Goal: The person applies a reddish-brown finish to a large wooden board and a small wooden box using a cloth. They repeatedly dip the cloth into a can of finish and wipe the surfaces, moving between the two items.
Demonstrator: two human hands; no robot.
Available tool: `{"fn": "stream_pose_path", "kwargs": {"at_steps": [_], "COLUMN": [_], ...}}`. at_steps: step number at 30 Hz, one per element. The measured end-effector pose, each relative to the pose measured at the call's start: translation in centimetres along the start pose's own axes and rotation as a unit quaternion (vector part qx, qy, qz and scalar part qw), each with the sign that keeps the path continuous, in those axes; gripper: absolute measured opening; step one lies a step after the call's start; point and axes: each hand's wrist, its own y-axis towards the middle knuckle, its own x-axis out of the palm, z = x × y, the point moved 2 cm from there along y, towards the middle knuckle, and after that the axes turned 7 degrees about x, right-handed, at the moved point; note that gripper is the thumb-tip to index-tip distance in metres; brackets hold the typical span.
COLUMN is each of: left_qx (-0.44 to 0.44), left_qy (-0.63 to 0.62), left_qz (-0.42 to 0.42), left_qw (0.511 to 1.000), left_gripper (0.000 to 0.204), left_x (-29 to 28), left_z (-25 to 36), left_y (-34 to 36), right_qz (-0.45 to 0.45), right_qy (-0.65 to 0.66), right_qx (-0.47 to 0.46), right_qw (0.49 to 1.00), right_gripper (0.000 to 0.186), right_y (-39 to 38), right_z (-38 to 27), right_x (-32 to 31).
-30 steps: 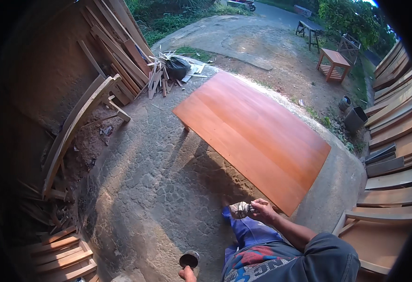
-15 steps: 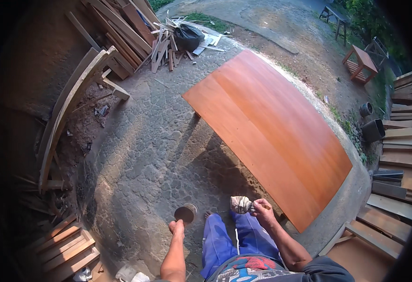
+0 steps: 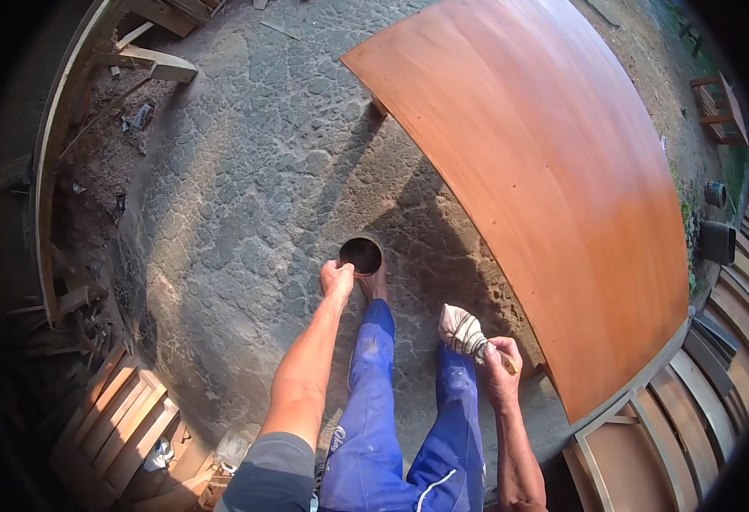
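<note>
Two hands were busy, and each one held something. The left hand (image 3: 337, 279) had its fingers curled tight on the rim of a small round cup (image 3: 361, 254), and the cup was dark inside. The cup hung low, over the grey cracked stone ground (image 3: 246, 196), right above the person's foot. The right hand (image 3: 501, 369) had its fingers closed around the tied end of a cloth pad (image 3: 460, 331). The pad was a pale, round bundle of rag with stripes of string or folds on it, and its fat end pointed toward the left and a little up. The pad sat between the two hands, just beside the right knee, and it was not touching the cup. Both bare arms came up from the bottom of the view. Under them were the person's blue trousers (image 3: 374, 427), with some pale smudges on them. To the right of the right hand was a big, smooth, reddish-brown tabletop (image 3: 545, 154). Its near edge was close to the right hand, but the pad did not touch it. It threw a dark shadow on the stones. Wooden planks (image 3: 118, 418) lay stacked at the lower left, and more wooden frames (image 3: 647, 444) lay at the lower right. A long curved board (image 3: 50, 171) stood along the left side.
</note>
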Motion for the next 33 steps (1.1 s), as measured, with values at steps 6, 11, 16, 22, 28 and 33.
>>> {"fn": "stream_pose_path", "kwargs": {"at_steps": [6,11,16,22,28,33], "left_qx": [0.030,0.054,0.012,0.009,0.042,0.065], "left_qy": [0.054,0.052,0.035,-0.044,-0.258,-0.246], "left_qz": [-0.029,-0.013,-0.068,-0.049,-0.163,-0.138], "left_qw": [0.998,0.997,0.997,0.998,0.951,0.957], "left_gripper": [0.029,0.032,0.034,0.027,0.031,0.029], "left_x": [1.8,5.8,7.3,7.3,6.6,5.3], "left_z": [-0.4,0.0,0.7,-3.0,-1.7,-5.3], "left_y": [12.5,18.9,22.6,24.9,22.9,23.3], "right_qz": [0.014,0.003,-0.002,-0.015,0.002,0.001], "right_qy": [-0.085,-0.132,-0.225,-0.308,-0.333,-0.363], "right_qx": [-0.069,-0.137,-0.190,-0.236,-0.216,-0.203], "right_qw": [0.994,0.982,0.956,0.921,0.918,0.909], "right_gripper": [0.021,0.020,0.019,0.019,0.022,0.023], "right_y": [10.7,17.9,22.8,26.0,29.0,30.3], "right_z": [-0.9,-2.3,-3.2,-2.3,-1.4,-0.1], "right_x": [14.4,23.4,29.5,34.2,35.0,37.1]}}
